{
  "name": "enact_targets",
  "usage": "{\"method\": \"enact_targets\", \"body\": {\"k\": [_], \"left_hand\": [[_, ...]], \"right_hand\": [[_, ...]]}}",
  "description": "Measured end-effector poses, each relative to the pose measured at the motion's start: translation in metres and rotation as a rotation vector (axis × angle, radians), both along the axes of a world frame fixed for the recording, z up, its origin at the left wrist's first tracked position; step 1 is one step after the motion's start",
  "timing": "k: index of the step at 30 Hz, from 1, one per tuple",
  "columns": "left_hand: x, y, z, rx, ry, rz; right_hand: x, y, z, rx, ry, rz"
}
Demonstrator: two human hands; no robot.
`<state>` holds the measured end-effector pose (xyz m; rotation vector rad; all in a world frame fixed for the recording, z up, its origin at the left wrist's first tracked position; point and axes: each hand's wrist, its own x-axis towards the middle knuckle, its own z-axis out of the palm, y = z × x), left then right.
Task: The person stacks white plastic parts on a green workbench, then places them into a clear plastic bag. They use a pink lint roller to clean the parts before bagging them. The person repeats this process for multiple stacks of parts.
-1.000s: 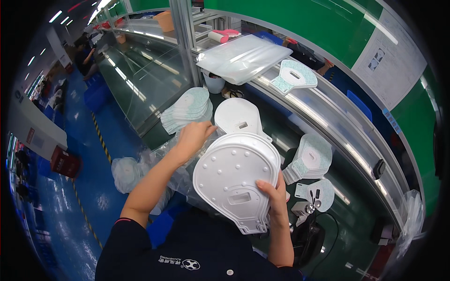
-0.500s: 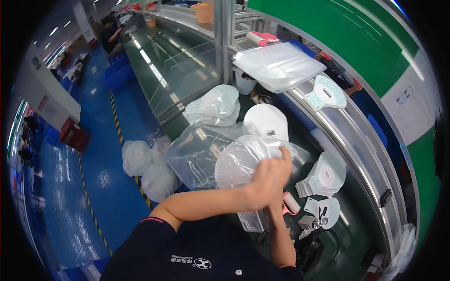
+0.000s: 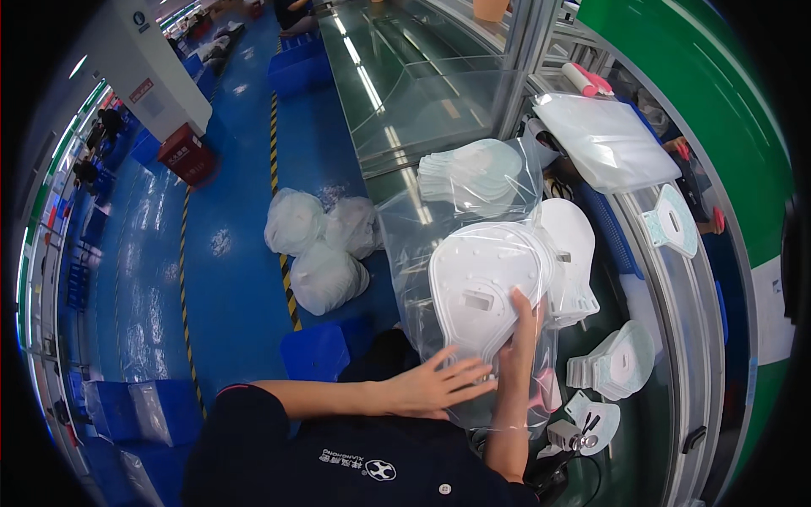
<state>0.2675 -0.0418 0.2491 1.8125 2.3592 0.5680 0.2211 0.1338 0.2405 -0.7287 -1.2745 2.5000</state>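
Note:
A stack of white plastic panels (image 3: 487, 269), rounded at the far end and narrower toward me, lies inside a clear plastic bag (image 3: 411, 283). My right hand (image 3: 521, 342) grips its right edge, thumb on top; the other fingers are mostly hidden beneath. The bag's near edge crosses my right forearm, so the hand appears to be inside. My left hand (image 3: 448, 384) is open at the panels' near end, fingers spread across the bag and pointing right. Whether it presses on the film I cannot tell. Another white panel stack (image 3: 568, 245) stands just to the right.
Film-covered panels (image 3: 477, 169) are stacked beyond the bag, with another pile (image 3: 621, 363) at right. A pink-handled roller (image 3: 547, 393) lies near my right forearm. Flat clear bags (image 3: 604, 139) rest on the rail (image 3: 676, 296). Filled bags (image 3: 325, 275) sit on the blue floor.
My hands, close together before, are now apart; the left has moved down and left and spread its fingers. The bag now surrounds the panels, whose slotted face shows. The view has shifted left.

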Motion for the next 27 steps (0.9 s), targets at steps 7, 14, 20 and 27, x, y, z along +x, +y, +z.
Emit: {"method": "enact_targets", "body": {"k": [7, 14, 20, 27], "left_hand": [[-0.007, -0.056, -0.052, 0.254, -0.103, 0.676], [-0.014, -0.066, -0.075, 0.466, -0.415, 0.945], [-0.006, -0.087, -0.037, 0.332, -0.750, 0.791], [0.003, -0.074, -0.010, 0.121, -1.290, 0.049]], "right_hand": [[-0.018, -0.022, -0.016, -0.142, 0.117, -0.105], [-0.027, -0.032, -0.025, -0.264, 0.012, -0.119], [-0.036, -0.038, -0.036, -0.345, 0.106, -0.048], [-0.045, -0.044, -0.072, -0.416, 0.077, -0.071]]}}
